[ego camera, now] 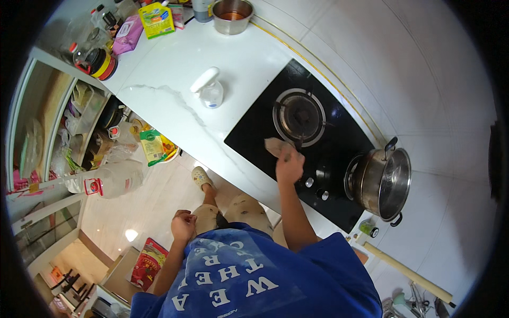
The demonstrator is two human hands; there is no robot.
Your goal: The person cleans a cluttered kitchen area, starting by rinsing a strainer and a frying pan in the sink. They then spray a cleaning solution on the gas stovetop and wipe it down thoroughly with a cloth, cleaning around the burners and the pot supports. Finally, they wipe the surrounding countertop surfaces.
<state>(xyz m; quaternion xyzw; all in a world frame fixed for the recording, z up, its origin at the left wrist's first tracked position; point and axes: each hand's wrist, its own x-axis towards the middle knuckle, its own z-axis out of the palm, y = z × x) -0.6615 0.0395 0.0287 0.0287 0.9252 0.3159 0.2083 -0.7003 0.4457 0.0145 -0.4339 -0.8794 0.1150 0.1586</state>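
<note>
With my right hand point(290, 165) I grip a crumpled beige cloth point(273, 146) over the black glass gas cooktop point(254, 133). The cloth is at the near side of the left burner point(301, 117), whose ring and pan support are bare of cookware. Two control knobs point(309, 182) sit just right of that hand. My left hand point(184, 223) hangs by my thigh, fingers curled, nothing visible in it. On the white marbled countertop point(171, 131), left of the cooktop, stands a clear spray bottle point(210, 89) with a white head.
A steel pot point(373, 185) stands on the right burner, beside a small green-filled jar point(368, 229). A steel bowl point(232, 24) of brown liquid, a yellow pouch point(157, 20) and bottles line the counter's far left. Below are open cabinet shelves point(85, 107) and a large plastic jug point(119, 179).
</note>
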